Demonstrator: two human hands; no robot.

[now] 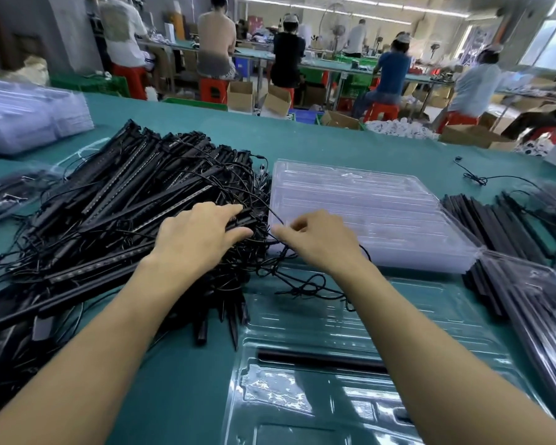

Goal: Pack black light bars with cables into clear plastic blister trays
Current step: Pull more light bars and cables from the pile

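A clear blister tray lies open on the green table nearest the camera, one black bar already seated in a groove; above it, a person's bare forearms reach forward, the two hands close together but not touching; the left hand clamps thumb and fingers round the end of a light bar at the edge of a tangled pile of light bars; the right hand, fingers curled, pinches a thin black cable trailing from that pile; just beyond the right hand sits a stack of clear trays; to the right lie more black bars and a filled tray; far left, further tray stacks; in the background, workers sit on red stools at long benches.
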